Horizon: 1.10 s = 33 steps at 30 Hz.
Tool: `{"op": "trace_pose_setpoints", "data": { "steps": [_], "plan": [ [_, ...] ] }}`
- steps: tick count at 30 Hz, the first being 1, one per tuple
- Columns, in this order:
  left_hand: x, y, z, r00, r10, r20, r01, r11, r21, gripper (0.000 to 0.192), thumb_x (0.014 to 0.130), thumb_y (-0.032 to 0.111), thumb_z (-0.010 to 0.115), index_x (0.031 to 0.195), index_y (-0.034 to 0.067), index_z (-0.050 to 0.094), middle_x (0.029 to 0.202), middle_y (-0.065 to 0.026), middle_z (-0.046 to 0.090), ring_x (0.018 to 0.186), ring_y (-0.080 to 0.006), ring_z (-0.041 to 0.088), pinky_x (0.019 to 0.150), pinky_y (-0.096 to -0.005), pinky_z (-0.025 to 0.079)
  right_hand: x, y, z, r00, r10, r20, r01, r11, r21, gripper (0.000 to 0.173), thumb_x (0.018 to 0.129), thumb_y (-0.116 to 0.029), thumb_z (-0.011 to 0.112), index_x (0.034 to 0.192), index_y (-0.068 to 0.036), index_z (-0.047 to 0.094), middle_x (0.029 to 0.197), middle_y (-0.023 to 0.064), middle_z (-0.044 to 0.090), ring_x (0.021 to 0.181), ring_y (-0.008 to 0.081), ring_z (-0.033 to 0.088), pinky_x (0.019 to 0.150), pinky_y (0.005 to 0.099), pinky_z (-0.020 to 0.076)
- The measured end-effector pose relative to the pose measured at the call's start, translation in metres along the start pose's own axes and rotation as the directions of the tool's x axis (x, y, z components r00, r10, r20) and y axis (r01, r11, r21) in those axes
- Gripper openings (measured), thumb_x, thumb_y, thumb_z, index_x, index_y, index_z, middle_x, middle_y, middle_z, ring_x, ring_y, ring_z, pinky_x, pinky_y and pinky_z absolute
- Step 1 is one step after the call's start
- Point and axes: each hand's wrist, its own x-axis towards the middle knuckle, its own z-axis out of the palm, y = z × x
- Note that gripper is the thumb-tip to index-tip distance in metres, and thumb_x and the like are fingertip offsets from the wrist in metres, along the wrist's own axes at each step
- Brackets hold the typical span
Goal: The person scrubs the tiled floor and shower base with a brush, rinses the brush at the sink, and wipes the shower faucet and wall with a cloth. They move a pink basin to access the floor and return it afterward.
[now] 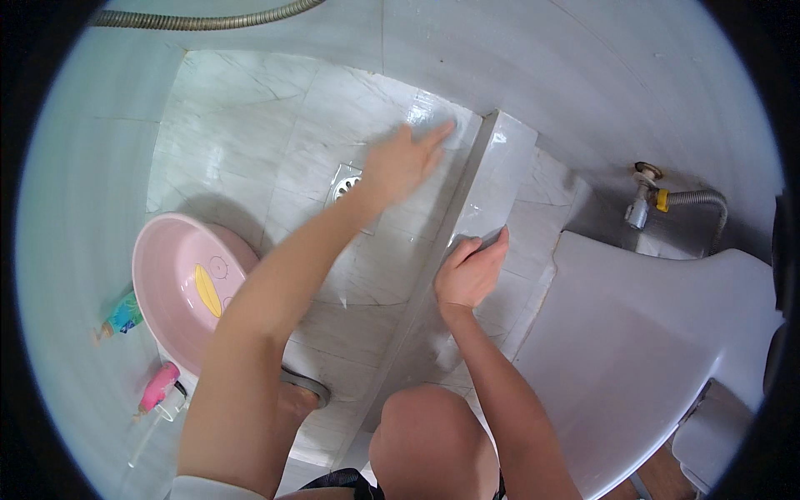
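My left hand (403,164), slightly blurred, reaches over the marbled floor tiles (350,269) of a shower area. Its fingers are apart and the forefinger points to the corner by the wall; no held object shows. Just behind this hand is a square metal floor drain (345,187), partly covered by the wrist. My right hand (472,275) rests on a low pale tiled curb (487,181), thumb and fingers apart along its top. Both the curb and the floor near the corner look shiny and wet.
A pink plastic basin (169,281) leans at the left, near a green bottle (125,312) and a pink bottle (160,385). White toilet (625,337) stands right, below a wall valve (639,206) with metal hose. A flexible shower hose (212,24) hangs above.
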Motion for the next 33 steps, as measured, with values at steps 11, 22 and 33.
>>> {"op": "trace_pose_setpoints", "data": {
  "steps": [11, 22, 33],
  "plan": [
    [0.018, 0.061, 0.013, 0.955, -0.295, -0.021, 0.277, 0.918, -0.285, 0.050, 0.105, 0.044, 0.036, 0.152, 0.027, 0.036, 0.109, -0.0313, 0.058, 0.095, -0.0488, 0.063, 0.086, -0.0537, 0.051, -0.003, -0.005, -0.003, 0.999, 0.000, 0.054, 0.001, 1.000, -0.012, 0.051, 0.096, -0.019, 0.044, 0.138, 0.008, 0.038, 0.127, 0.0306, 0.054, 0.113, 0.0462, 0.055, 0.095, 0.0505, 0.0436],
    [0.032, 0.030, 0.011, 0.981, 0.085, -0.175, -0.064, 0.990, 0.125, 0.043, 0.099, 0.033, 0.052, 0.142, 0.034, 0.051, 0.106, -0.0214, 0.059, 0.094, -0.0348, 0.062, 0.081, -0.0472, 0.048, -0.004, 0.001, 0.004, 0.998, -0.054, -0.013, 0.053, 0.998, -0.041, 0.050, 0.093, -0.016, 0.046, 0.136, 0.009, 0.039, 0.123, 0.0296, 0.056, 0.110, 0.0456, 0.055, 0.093, 0.0512, 0.0437],
    [0.047, -0.043, -0.019, 0.767, 0.637, -0.081, -0.458, 0.631, 0.627, 0.069, 0.087, 0.009, 0.060, 0.141, 0.049, 0.049, 0.140, -0.0057, 0.049, 0.104, -0.0236, 0.050, 0.082, -0.0354, 0.038, 0.000, -0.002, 0.003, 1.000, -0.008, -0.005, 0.008, 1.000, -0.027, 0.050, 0.093, -0.017, 0.047, 0.136, 0.009, 0.040, 0.121, 0.0289, 0.057, 0.107, 0.0455, 0.056, 0.091, 0.0511, 0.0443]
  ]
}}
